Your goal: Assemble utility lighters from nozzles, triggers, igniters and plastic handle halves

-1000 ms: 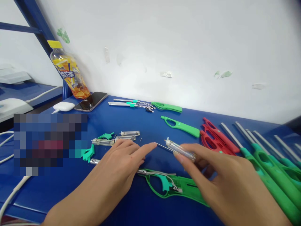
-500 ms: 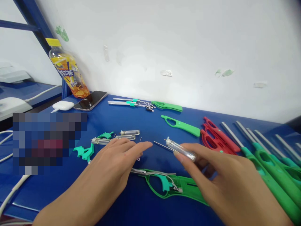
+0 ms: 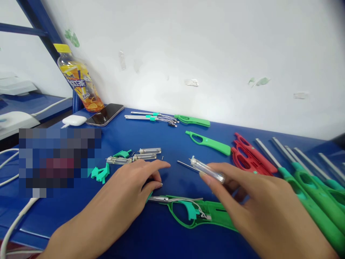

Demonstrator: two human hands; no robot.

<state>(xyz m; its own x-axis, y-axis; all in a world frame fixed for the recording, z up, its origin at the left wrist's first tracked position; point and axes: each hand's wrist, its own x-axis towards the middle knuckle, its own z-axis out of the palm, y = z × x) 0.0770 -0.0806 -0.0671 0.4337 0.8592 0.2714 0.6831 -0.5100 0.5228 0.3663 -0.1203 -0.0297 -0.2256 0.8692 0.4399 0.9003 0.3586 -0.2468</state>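
Note:
My right hand [image 3: 242, 190] pinches a clear tank [image 3: 207, 170] between thumb and fingers, and a thin metal rod [image 3: 185, 165] points left from beneath it. My left hand [image 3: 140, 180] is held over the table, its index finger and thumb apart with nothing between them. Below both hands lies an open green lighter half [image 3: 219, 210] with a teal trigger [image 3: 190, 209], white wires and a metal tube. Beyond my left hand are more clear tanks [image 3: 150, 150]. Teal parts [image 3: 101, 172] lie to its left.
Metal tubes with wires [image 3: 142, 117], green shells [image 3: 212, 145] and red shells [image 3: 250, 154] lie farther back. Assembled green lighters [image 3: 315, 198] line the right side. A drink bottle [image 3: 81, 84], phone [image 3: 105, 115], white case [image 3: 74, 120] and cable [image 3: 16, 217] are at left.
The thumb of my left hand has come into view, apart from the index finger. My right hand still holds the clear tank in nearly the same place.

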